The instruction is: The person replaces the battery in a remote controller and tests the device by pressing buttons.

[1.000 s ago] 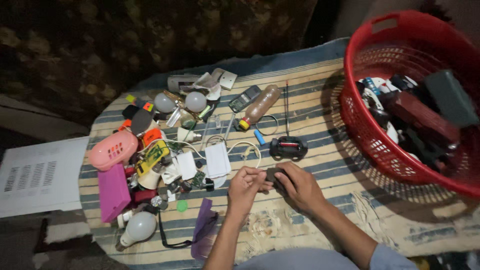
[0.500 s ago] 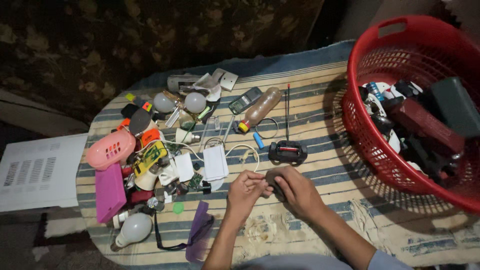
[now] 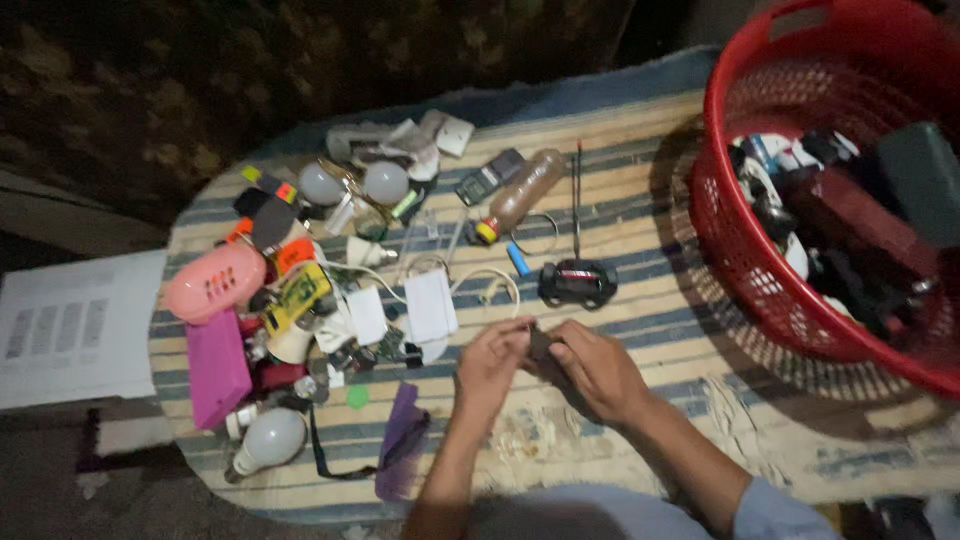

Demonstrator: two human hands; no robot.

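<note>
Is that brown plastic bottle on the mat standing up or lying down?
Lying down. The brown bottle rests on its side on the striped mat, yellow cap toward the person.

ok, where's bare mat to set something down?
Free: striped mat between the right hand and the red basket; also the strip from the toy car to the basket. Crowded: everything left of the left hand, from the pink case to the bulb.

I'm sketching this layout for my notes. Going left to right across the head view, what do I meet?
White paper sheet → purple flat box → left hand → right hand, both on a small dark object → red basket.
</note>
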